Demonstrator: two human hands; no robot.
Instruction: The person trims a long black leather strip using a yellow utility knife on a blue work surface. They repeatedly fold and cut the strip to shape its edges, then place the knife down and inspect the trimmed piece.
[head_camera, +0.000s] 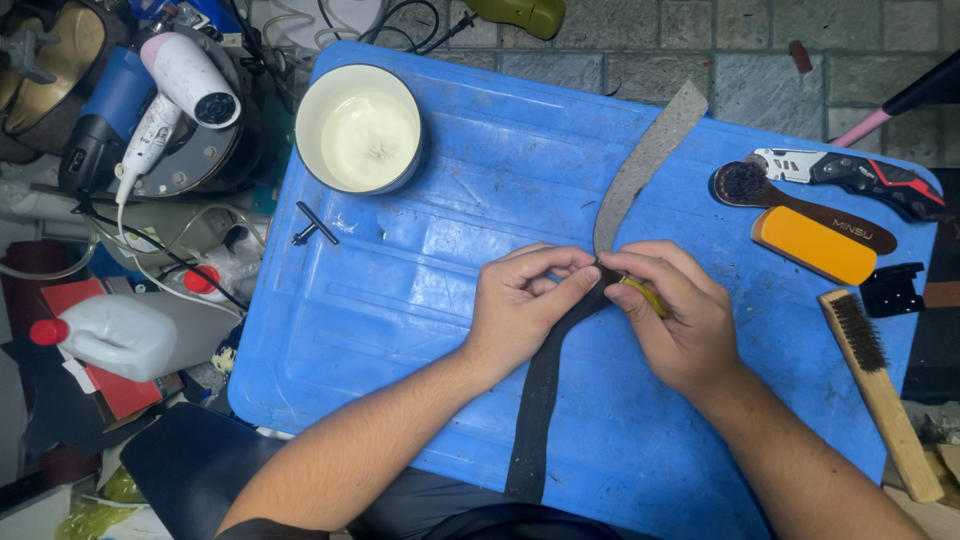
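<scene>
Head view: both bare hands meet over the middle of a blue plastic board (420, 300) that serves as the work surface. The left hand (520, 310) is curled closed, its thumb and forefinger pinching a long, narrow strap (540, 400) at the spot where the strap bends. The right hand (680, 320) is also closed, fingers pressed to the same spot from the right side, and it grips a small yellow-handled tool (645, 295) whose tip is hidden behind the fingers. The strap lies along the board: its dark part runs from the hands toward the near edge, and its grey part curves away from the hands toward the far right corner.

At the far left of the board stands a round white tub (360, 130) of pale paste, lid off, with a small black T-shaped key (315, 228) lying just near of it. On the right side of the board lie a dark oval-headed brush (800, 205), an orange block (812, 245) touching it, a folding utility knife (850, 175) farther away, and a wooden wire brush (880, 390) at the right edge. Off the board to the left are a white hair dryer (175, 95) and a white plastic jug (115, 335) with a red cap.
</scene>
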